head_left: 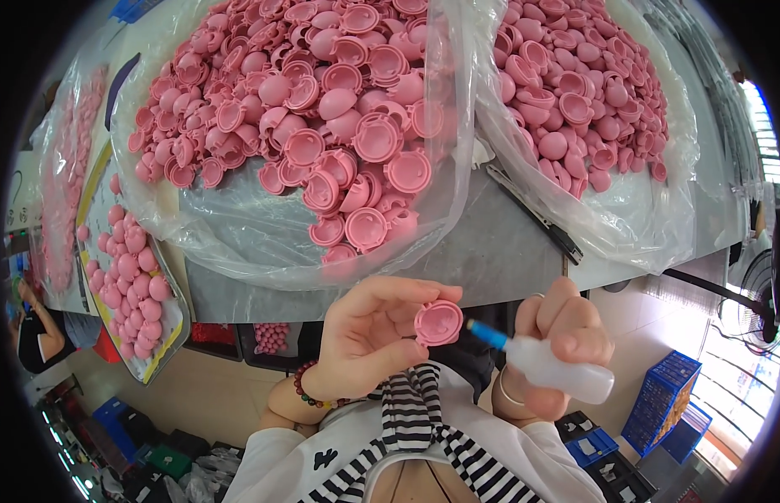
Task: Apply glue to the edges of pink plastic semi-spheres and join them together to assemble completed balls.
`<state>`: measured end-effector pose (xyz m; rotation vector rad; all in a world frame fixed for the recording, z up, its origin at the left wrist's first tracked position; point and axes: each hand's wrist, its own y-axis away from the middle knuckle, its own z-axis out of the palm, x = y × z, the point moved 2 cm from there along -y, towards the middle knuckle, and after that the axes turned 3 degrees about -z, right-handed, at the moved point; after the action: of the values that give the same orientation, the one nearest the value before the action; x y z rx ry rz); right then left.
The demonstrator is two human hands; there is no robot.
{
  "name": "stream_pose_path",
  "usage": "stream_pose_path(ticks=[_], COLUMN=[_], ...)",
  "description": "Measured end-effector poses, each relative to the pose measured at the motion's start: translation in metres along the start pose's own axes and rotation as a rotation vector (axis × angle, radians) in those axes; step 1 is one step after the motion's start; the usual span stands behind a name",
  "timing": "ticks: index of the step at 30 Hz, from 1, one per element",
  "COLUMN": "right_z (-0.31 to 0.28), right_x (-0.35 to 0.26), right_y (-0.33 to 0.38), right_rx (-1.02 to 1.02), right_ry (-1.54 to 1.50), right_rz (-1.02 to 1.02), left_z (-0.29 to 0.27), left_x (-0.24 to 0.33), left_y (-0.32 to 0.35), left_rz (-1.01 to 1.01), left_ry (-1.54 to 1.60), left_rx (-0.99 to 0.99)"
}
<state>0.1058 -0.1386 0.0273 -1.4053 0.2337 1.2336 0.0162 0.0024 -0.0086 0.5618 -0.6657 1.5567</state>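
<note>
- The grey table [499,243] was the largest thing, and it spread in front of the person.
- On its far left side lay a clear plastic bag [230,261], open, with a big heap of pink half-shells [348,109].
- A second clear bag [650,230], at far right, held a similar heap.
- At the left stood a tray [178,312] with pink rounded pieces [130,277].
- The right hand [566,344] was at the near side, its fingers closed firmly around a white bottle.
- The left hand [360,331] was just left of it, half curled, with one pink shell pinched between thumb and forefinger.
- This bottle [574,375] lay tilted, its blue nozzle toward the left.
- The pink shell [438,323] was between the two hands, hollow side visible, just beside the nozzle [487,334].
</note>
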Motion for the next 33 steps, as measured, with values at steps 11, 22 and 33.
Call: stream_pose_path(ticks=[11,22,33], right_z=[0.013,0.012,0.013], right_x=[-0.014,-0.012,-0.003], right_y=[0.003,0.004,0.004], right_rx=[-0.143,-0.09,-0.077], right_ry=[0.455,0.485,0.492], right_rz=[-0.151,-0.139,-0.285], left_z=[-0.002,-0.003,0.001], left_x=[0.0,-0.001,0.0], left_y=[0.001,0.002,0.002], left_rz=[-0.032,-0.012,-0.019], left_ry=[-0.01,-0.01,-0.152], left_rx=[0.03,0.022,0.167])
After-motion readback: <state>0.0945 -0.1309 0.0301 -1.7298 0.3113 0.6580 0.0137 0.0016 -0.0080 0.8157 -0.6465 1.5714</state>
